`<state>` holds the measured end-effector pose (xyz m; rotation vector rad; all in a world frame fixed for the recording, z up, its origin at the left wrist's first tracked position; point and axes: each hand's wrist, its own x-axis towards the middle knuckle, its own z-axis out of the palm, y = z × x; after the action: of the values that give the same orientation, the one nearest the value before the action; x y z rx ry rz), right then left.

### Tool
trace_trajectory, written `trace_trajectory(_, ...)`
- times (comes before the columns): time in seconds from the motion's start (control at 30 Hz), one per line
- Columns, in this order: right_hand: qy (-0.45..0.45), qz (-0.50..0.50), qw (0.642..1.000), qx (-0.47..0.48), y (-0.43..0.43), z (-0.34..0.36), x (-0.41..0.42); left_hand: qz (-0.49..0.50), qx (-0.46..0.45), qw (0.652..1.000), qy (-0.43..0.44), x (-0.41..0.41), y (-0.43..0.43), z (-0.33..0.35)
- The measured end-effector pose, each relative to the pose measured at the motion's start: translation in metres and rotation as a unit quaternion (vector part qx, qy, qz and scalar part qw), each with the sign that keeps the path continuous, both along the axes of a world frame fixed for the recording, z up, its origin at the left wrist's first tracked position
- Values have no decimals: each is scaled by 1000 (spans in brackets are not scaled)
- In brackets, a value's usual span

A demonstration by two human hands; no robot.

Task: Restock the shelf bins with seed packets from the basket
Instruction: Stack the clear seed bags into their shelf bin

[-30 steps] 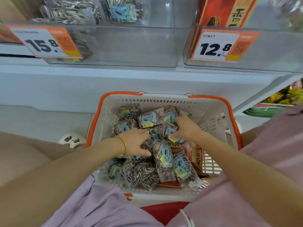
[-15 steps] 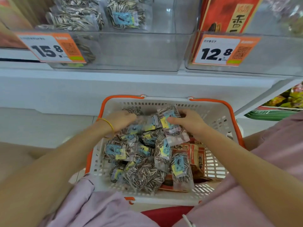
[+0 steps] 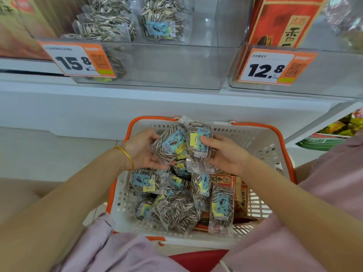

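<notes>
left hand (image 3: 142, 152): fingers (image 3: 156, 164) curled round 1 seed packet (image 3: 170, 147) | right hand (image 3: 225, 156): fingers (image 3: 208, 139) gripping a 2nd packet (image 3: 198, 144), touching the 1st | both packets above the basket (image 3: 255, 140), at its far end | loose packets (image 3: 176, 205) piled inside basket over red packs (image 3: 235, 185) | clear shelf bin (image 3: 167, 63) beyond basket, tagged 15.8, holding a few packets

Bright, even light; soft shadows; wide-angle bending and blur at edges

Your left hand (image 3: 140, 149) and right hand (image 3: 225, 154) hold a bunch of seed packets (image 3: 182, 146) above the basket (image 3: 261, 142).
</notes>
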<state>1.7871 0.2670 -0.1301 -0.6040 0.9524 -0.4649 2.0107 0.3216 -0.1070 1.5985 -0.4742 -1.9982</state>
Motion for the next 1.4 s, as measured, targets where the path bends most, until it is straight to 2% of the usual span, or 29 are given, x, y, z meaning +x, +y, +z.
trace_trajectory(0.1,3,6,1000,-28,0,3,-2,-6,-14,1000,-16,-1,-2,3)
trace_trajectory(0.23,109,17,979,-172,-5,3,-7,-59,-16,996,-62,5,-6,10)
trace_trajectory(0.3,129,31,968,-213,-8,4,-9,-92,-16,993,-78,7,-7,13)
trace_trajectory(0.53,134,171,928,-304,-7,21,-9,-140,-36,983,-110,-4,-9,18)
trace_trajectory(0.73,178,299,847,-403,-4,40,-2,-212,-49,965,-145,-10,-10,24)
trace_trajectory(0.87,133,332,863,-356,1,52,-1,-220,-66,963,-144,-9,-9,34)
trace_trajectory(1.0,71,319,898,-295,1,65,5,-227,-130,950,-171,-9,-7,58)
trace_trajectory(1.1,44,277,918,-280,0,89,13,-193,-177,951,-165,-2,-6,85)
trace_trajectory(1.23,-8,249,911,-330,-4,145,30,-81,-256,946,-184,24,-13,134)
trace_trajectory(1.3,-6,216,906,-365,-18,177,44,25,-339,906,-254,35,-24,155)
trace_trajectory(1.33,-7,191,907,-376,-30,193,52,81,-393,864,-304,41,-30,163)
trace_trajectory(1.4,4,139,904,-405,-56,221,69,145,-500,734,-437,54,-41,171)
